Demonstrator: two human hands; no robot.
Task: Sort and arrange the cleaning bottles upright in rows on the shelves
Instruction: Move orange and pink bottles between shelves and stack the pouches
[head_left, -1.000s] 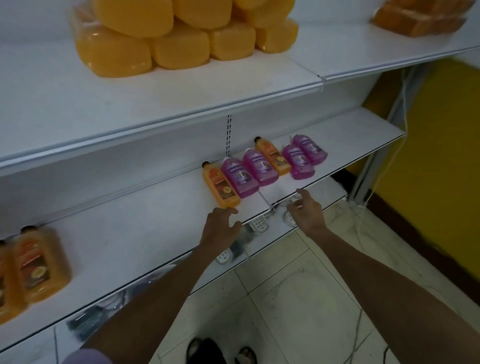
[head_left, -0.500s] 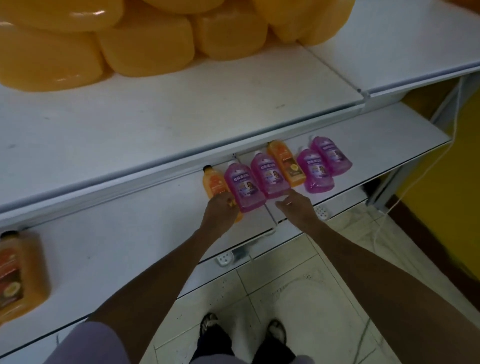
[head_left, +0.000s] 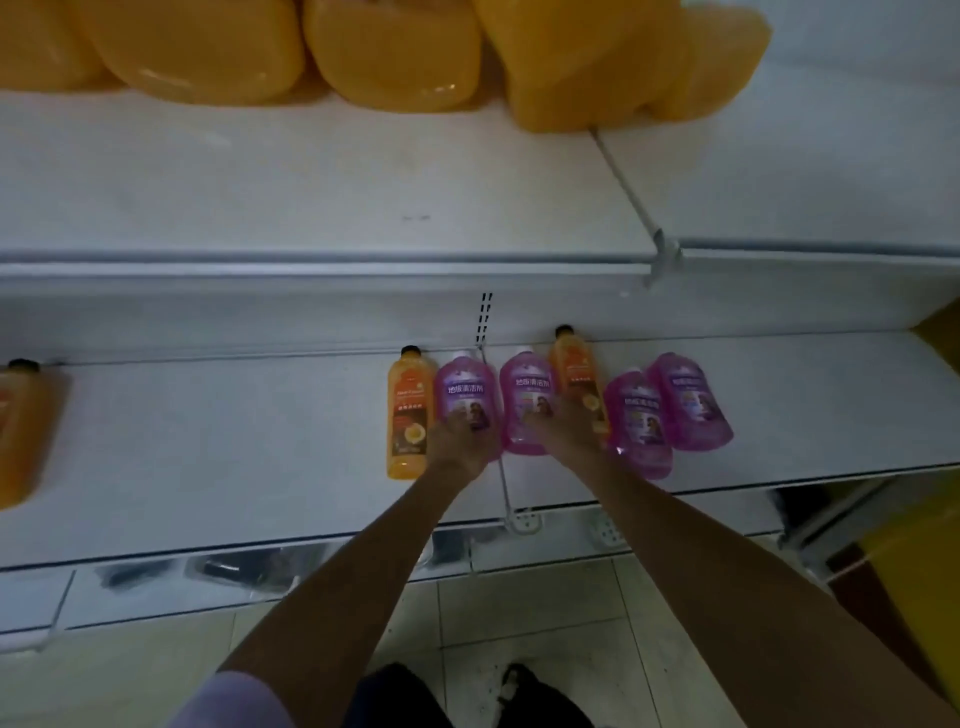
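**Both grips on a row of fallen bottles**

From my remote seat I see six cleaning bottles lying flat, side by side, on the middle shelf (head_left: 208, 447), none upright yet. Their caps point to the back wall and their bases toward me, so each long axis runs in line with the forearms. The left grip (head_left: 460, 441) rests on the base end of a purple bottle (head_left: 467, 395), just right of an orange bottle (head_left: 408, 410). The right grip (head_left: 569, 431) covers the base ends of a second purple bottle (head_left: 524, 400) and a second orange bottle (head_left: 574, 374). Blur hides the fingers, so I cannot tell whether either grip is spread or clasping. I judge that standing a bottle up means tipping its cap end up from the rear.
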